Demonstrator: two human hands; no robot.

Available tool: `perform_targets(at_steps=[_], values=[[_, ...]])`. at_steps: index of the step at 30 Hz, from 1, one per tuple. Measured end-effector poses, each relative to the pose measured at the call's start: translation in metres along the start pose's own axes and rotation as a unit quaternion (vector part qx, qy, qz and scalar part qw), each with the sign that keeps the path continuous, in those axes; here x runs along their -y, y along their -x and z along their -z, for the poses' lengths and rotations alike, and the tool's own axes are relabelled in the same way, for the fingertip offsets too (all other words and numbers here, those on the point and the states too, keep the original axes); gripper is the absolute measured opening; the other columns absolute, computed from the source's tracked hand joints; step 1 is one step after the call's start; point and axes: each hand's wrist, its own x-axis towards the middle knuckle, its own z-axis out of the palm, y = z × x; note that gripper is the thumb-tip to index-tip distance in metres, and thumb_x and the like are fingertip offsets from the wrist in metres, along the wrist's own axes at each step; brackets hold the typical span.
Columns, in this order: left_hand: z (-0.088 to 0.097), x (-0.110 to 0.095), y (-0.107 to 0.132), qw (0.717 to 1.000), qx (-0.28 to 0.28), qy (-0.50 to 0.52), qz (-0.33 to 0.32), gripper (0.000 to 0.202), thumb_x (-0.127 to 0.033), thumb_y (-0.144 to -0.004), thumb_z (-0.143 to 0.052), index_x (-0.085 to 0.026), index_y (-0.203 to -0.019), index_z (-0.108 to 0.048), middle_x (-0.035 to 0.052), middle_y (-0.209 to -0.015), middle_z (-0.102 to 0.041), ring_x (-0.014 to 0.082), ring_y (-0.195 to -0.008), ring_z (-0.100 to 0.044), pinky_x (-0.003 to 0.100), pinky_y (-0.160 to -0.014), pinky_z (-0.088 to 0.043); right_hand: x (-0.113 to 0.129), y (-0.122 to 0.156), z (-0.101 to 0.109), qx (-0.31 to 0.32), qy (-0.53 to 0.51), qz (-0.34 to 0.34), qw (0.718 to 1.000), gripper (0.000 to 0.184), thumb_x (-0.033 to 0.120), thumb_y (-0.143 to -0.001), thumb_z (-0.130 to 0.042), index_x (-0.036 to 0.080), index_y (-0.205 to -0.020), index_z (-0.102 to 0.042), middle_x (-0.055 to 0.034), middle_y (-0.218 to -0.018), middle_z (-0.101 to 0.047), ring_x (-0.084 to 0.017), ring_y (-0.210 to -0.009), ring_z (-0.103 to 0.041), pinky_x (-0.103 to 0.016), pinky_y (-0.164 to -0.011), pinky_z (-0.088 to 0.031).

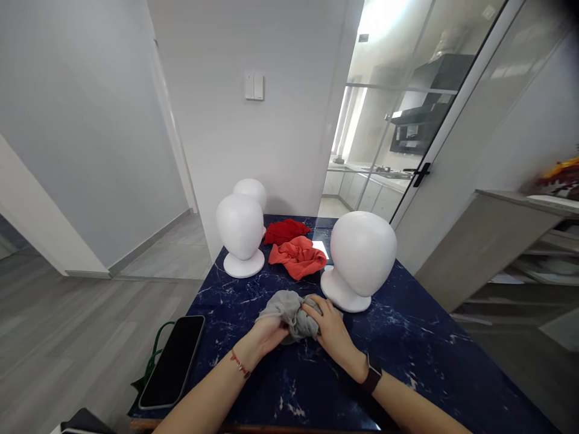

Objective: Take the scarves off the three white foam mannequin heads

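Note:
A crumpled grey cloth (289,308) lies on the dark blue marble-patterned table (407,349). My left hand (266,333) grips its left side with closed fingers. My right hand (329,328), with a black watch on the wrist, holds its right side, fingers curled into the fabric. Just behind my right hand stands a large white foam mannequin head (360,256). Further back lie an orange cloth (298,256) and a red cloth (284,230).
Two more white mannequin heads (240,232) stand at the table's far left, one behind the other. A black phone (173,360) lies at the left table edge above a green bag handle. Behind are a white wall and a glass kitchen door (420,175).

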Motion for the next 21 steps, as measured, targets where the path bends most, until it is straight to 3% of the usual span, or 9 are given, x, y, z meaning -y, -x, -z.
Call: perform_targets(at_steps=[2, 4, 8, 10, 12, 14, 16, 19, 21], values=[[0.007, -0.012, 0.023, 0.989, 0.021, -0.147, -0.027, 0.018, -0.028, -0.078, -0.058, -0.018, -0.089, -0.068, 0.0059, -0.099, -0.067, 0.0209, -0.1, -0.059, 0.035, -0.092, -0.044, -0.004, -0.005, -0.003, -0.015, 0.021, -0.037, 0.999, 0.073, -0.004, -0.063, -0.048, 0.026, -0.13, -0.048, -0.0112, -0.133, -0.045, -0.029, -0.119, -0.044, -0.048, -0.098, -0.041], [0.014, -0.024, 0.041, 0.918, 0.049, -0.387, -0.065, 0.019, -0.029, -0.081, -0.053, -0.02, -0.082, -0.07, 0.0051, -0.089, -0.068, 0.0217, -0.094, -0.061, 0.037, -0.094, -0.043, -0.001, -0.009, -0.009, -0.031, 0.016, -0.061, 0.998, 0.075, -0.002, -0.065, -0.048, 0.025, -0.134, -0.043, -0.0125, -0.136, -0.042, -0.031, -0.122, -0.042, -0.05, -0.1, -0.038], [0.027, -0.031, 0.047, 0.786, -0.043, -0.602, -0.133, 0.046, -0.033, -0.078, -0.058, -0.023, -0.123, -0.057, 0.0103, -0.133, -0.05, 0.0272, -0.126, -0.043, 0.043, -0.107, -0.031, 0.016, -0.011, -0.01, -0.013, -0.124, -0.047, 0.991, 0.085, 0.013, -0.068, -0.061, 0.024, -0.144, -0.025, -0.0124, -0.15, -0.019, -0.031, -0.137, -0.023, -0.049, -0.111, -0.026], [0.031, -0.024, 0.039, 0.772, -0.012, -0.626, -0.108, 0.088, -0.041, -0.067, -0.071, -0.025, -0.143, -0.031, 0.0126, -0.152, -0.022, 0.0316, -0.14, -0.019, 0.048, -0.11, -0.023, 0.023, -0.008, 0.0, 0.032, -0.233, -0.025, 0.972, 0.094, 0.021, -0.066, -0.067, 0.025, -0.146, -0.018, -0.0105, -0.154, -0.012, -0.029, -0.14, -0.018, -0.045, -0.113, -0.023], [0.033, -0.013, 0.031, 0.775, 0.046, -0.627, -0.067, 0.11, -0.053, -0.059, -0.074, -0.029, -0.147, -0.013, 0.013, -0.156, -0.001, 0.0351, -0.142, -0.006, 0.052, -0.11, -0.021, 0.022, 0.0, 0.014, 0.031, -0.317, -0.035, 0.947, 0.079, 0.024, -0.07, -0.064, 0.026, -0.142, -0.031, -0.0084, -0.15, -0.025, -0.026, -0.137, -0.026, -0.043, -0.112, -0.025], [0.029, -0.002, 0.026, 0.772, 0.058, -0.631, -0.052, 0.106, -0.063, -0.062, -0.067, -0.032, -0.147, -0.012, 0.0122, -0.156, 0.005, 0.0383, -0.141, -0.001, 0.056, -0.109, -0.018, 0.01, 0.011, 0.022, -0.05, -0.37, -0.12, 0.92, 0.042, 0.03, -0.079, -0.056, 0.022, -0.12, -0.055, -0.0091, -0.128, -0.053, -0.025, -0.121, -0.048, -0.042, -0.105, -0.035], [0.021, 0.008, 0.023, 0.76, 0.028, -0.648, -0.051, 0.089, -0.067, -0.071, -0.055, -0.036, -0.145, -0.018, 0.0102, -0.157, 0.003, 0.0416, -0.14, 0.002, 0.063, -0.106, -0.014, -0.012, 0.021, 0.023, -0.184, -0.375, -0.257, 0.871, 0.028, 0.04, -0.079, -0.054, 0.018, -0.096, -0.061, -0.0082, -0.099, -0.063, -0.024, -0.096, -0.058, -0.041, -0.09, -0.045], [0.008, 0.018, 0.015, 0.734, -0.004, -0.677, -0.048, 0.075, -0.064, -0.077, -0.05, -0.039, -0.143, -0.024, 0.0089, -0.157, -0.002, 0.0454, -0.138, 0.001, 0.071, -0.101, -0.012, -0.055, 0.027, 0.017, -0.33, -0.277, -0.389, 0.814, 0.051, 0.051, -0.066, -0.064, 0.016, -0.102, -0.053, -0.0106, -0.1, -0.058, -0.027, -0.095, -0.055, -0.043, -0.083, -0.046], [0.001, 0.022, 0.004, 0.712, -0.017, -0.7, -0.051, 0.076, -0.057, -0.076, -0.057, -0.038, -0.143, -0.027, 0.0096, -0.156, -0.005, 0.0465, -0.138, -0.003, 0.072, -0.1, -0.011, -0.082, 0.02, 0.014, -0.347, -0.201, -0.386, 0.831, 0.074, 0.053, -0.058, -0.069, 0.013, -0.115, -0.046, -0.0165, -0.116, -0.051, -0.032, -0.11, -0.048, -0.047, -0.09, -0.041]])
